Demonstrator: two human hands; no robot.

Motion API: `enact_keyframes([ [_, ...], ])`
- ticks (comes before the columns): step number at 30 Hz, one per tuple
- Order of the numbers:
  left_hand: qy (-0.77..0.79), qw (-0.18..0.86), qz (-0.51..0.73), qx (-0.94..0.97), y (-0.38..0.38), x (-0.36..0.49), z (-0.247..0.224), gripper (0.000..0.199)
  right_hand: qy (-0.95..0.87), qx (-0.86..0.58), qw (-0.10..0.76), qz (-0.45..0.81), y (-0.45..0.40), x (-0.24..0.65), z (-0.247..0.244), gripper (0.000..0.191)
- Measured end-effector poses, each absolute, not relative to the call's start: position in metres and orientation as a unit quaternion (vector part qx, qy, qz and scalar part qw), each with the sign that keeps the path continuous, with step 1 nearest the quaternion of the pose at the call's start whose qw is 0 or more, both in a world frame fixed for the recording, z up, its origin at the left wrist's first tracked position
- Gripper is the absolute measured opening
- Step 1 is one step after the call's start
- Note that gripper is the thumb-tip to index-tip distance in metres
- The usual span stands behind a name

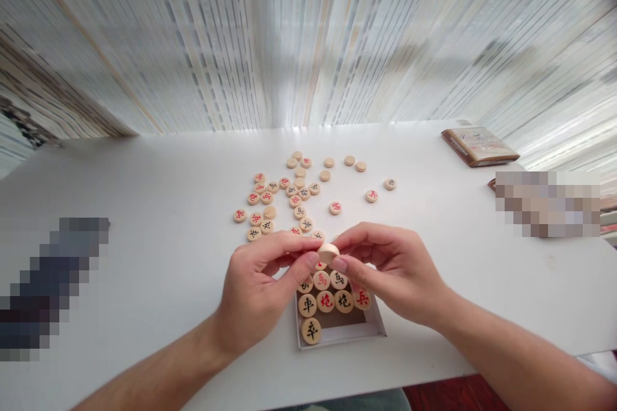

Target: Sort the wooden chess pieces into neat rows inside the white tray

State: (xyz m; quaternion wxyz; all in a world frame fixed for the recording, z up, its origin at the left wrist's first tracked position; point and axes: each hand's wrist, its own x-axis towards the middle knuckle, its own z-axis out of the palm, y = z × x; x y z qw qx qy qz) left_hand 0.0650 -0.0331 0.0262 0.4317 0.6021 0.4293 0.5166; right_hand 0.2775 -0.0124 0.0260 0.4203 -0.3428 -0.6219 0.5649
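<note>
Fingers first: the left fingers [306, 264] and right fingers [355, 268] were closed to a narrow pinch from either side on one pale disc [328, 253], tilted, no marking readable on the side I could see. Left hand [263, 286] and right hand [398, 270] both sat over the far part of an open shallow box [343, 336], held disc above it, not in it. In the box: black-marked disc [311, 331] alone at the near left corner, brown bottom bare to its right. Next row out, four discs: black [307, 304], red [326, 301], black [344, 300], red [362, 298]. Row beyond was partly covered by the hands; red and black ones readable in its middle. Farther in, mostly hidden. Past the hands, loose discs [295, 201] lay scattered on the white tabletop [168, 205], some red, some black, some blank side up, several touching. Far right: a flat brown-edged box [482, 145], with a pixelated item [547, 204] nearer. Left side: dark pixelated object [53, 292]. Striped curtain [289, 45] hung behind it all.
</note>
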Motion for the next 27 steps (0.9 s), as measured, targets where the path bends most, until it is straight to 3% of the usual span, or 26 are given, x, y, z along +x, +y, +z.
enact_keyframes([
  [6, 0.415, 0.557, 0.525, 0.492, -0.0304, 0.0686, 0.0278, 0.014, -0.757, -0.291, 0.492, 0.317, -0.0096, 0.2778, 0.0235, 0.013],
  [10, 0.399, 0.626, 0.502, 0.444, -0.0278, 0.0679, 0.0286, 0.015, -0.81, -0.259, 0.486, 0.202, -0.0096, 0.2792, 0.0227, 0.021],
  [21, 0.404, 0.658, 0.488, 0.408, -0.0257, 0.0677, 0.0267, 0.019, -0.826, -0.261, 0.469, 0.172, -0.008, 0.279, 0.0178, 0.022],
  [27, 0.408, 0.597, 0.486, 0.491, -0.0282, 0.068, 0.0256, 0.013, -0.86, -0.255, 0.424, 0.123, -0.0087, 0.2808, 0.0162, 0.026],
])
